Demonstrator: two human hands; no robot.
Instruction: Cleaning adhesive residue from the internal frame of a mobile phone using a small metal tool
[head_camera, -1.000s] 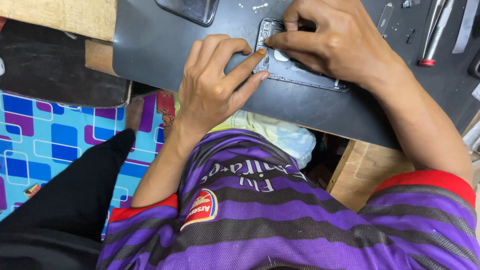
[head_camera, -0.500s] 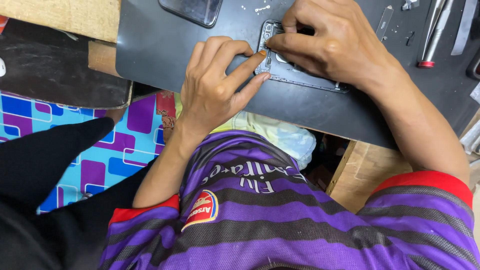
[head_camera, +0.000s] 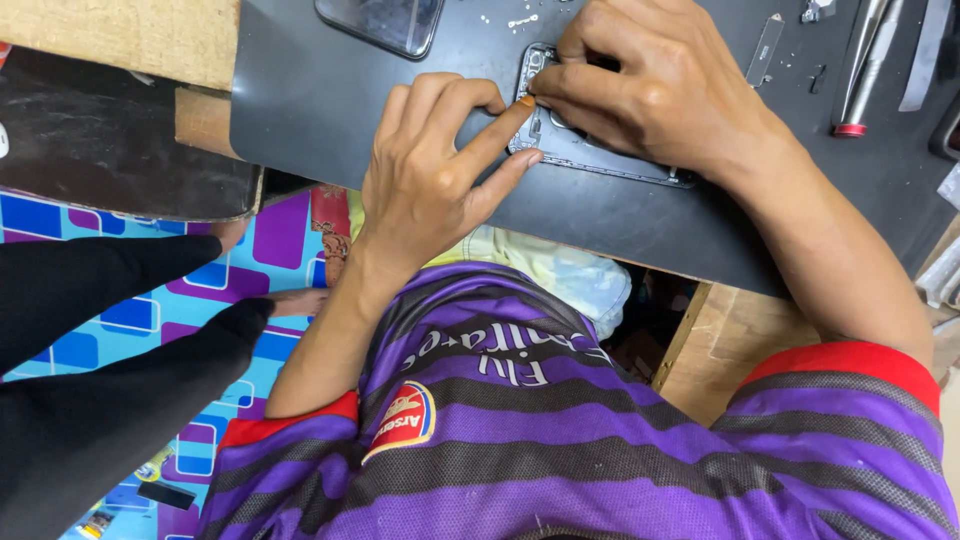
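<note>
Head view:

- Left hand (head_camera: 430, 175): at the centre of the frame, knuckles up, fingers curled; index and middle fingertips stretched toward 2 o'clock and pressed on the near left edge of the phone frame. Not closed around anything.
- Right hand (head_camera: 655, 90): at 1 o'clock, lying over the phone frame and covering its middle; fingers drawn together, tips pinched at the frame's upper left corner, just beside the left index fingertip. What, if anything, sits between the tips cannot be told.
- Phone frame (head_camera: 600, 160): opened grey handset body, flat on the mat, lying slantwise from 12 toward 2 o'clock, mostly under the right hand; one long edge and the upper corner show.
- Mat (head_camera: 320, 90): dark work mat covering the desk, its near edge running from 9 toward 3 o'clock.
- Second phone (head_camera: 382, 20): dark glossy slab at 12 o'clock, cut by the top edge, well apart from both hands.
- Screwdriver (head_camera: 860, 70): metal shaft with a red ring, at 2 o'clock, right of the right hand.
- Desk (head_camera: 110, 35): bare wood at 10 o'clock, left of the mat.
- Striped shirt (head_camera: 600, 440): purple and grey, red sleeve cuffs, filling 6 o'clock.
- Black sleeves (head_camera: 110, 340): another person's, at 8 o'clock, over a blue and purple patterned floor covering (head_camera: 290, 240).
</note>
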